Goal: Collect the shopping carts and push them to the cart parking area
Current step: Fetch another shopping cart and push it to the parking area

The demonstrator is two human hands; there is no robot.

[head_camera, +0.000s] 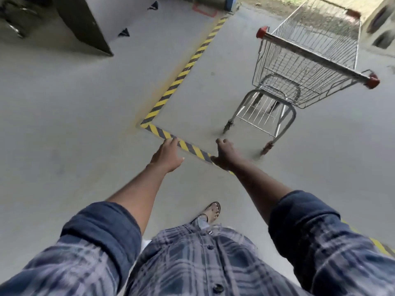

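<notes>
Both arms stretch forward, holding nothing: left hand point(167, 154) with fingers relaxed and extended, right hand point(224, 155) with fingers loosely curled. The wire shopping cart point(316, 57) stands ahead to the right, apart from both, beyond the striped floor tape point(183, 71).

The shopping cart point(317, 57) is placed on the floor point(64, 124) ahead right, inside the corner of the marking tape point(181, 71). A pillar point(85, 24) is located outside the tape, far left.
</notes>
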